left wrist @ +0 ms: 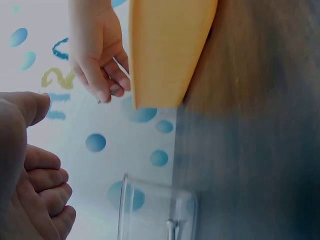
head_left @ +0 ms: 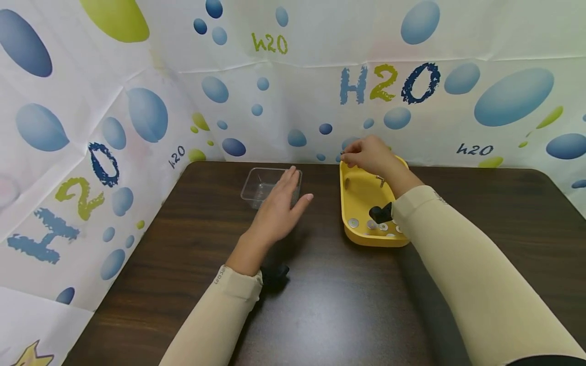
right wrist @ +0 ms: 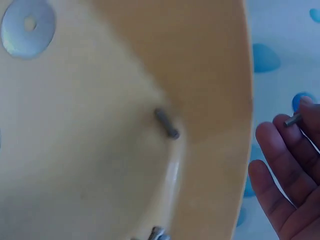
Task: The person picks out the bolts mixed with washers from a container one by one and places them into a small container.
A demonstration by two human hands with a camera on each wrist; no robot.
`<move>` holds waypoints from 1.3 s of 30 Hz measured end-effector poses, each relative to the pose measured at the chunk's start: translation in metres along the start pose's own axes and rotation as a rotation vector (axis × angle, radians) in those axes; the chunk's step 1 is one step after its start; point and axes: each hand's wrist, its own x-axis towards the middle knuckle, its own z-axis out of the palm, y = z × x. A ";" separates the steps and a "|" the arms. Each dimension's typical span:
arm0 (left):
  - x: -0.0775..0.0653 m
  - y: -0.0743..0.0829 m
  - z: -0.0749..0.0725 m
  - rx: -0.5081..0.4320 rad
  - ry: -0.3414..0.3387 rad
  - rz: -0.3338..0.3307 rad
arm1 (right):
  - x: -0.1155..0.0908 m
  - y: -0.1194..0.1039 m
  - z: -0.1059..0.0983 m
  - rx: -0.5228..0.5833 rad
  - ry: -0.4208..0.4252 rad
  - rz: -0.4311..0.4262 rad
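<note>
My right hand (head_left: 372, 157) is above the far end of the yellow tray (head_left: 361, 240). It pinches a small metal screw (right wrist: 293, 120) between thumb and fingertips, its shank end poking out. Inside the tray, another screw (right wrist: 166, 123) lies near the wall, with more metal hardware (right wrist: 158, 233) close by. Flat round washers (head_left: 353, 222) lie at the tray's near end. My left hand (head_left: 277, 211) is held over the clear plastic box (head_left: 249, 189), fingers extended and thumb apart, gripping nothing; it partly hides the box. A screw (left wrist: 172, 229) shows through the box wall in the left wrist view.
Both containers stand toward the back of the dark wooden table (head_left: 320, 300), the box left of the tray. Behind and to the left hangs a white sheet (head_left: 311, 91) printed with blue drops and lettering. Black wrist cameras (head_left: 274, 273) project beneath the sleeves.
</note>
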 end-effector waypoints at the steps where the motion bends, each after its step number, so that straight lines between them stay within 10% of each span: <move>1: 0.000 -0.002 -0.002 -0.004 0.005 -0.008 | 0.000 -0.003 0.000 -0.010 0.009 -0.011; 39: 0.006 -0.071 -0.030 0.048 0.039 -0.221 | 0.005 -0.100 0.081 -0.066 -0.155 -0.311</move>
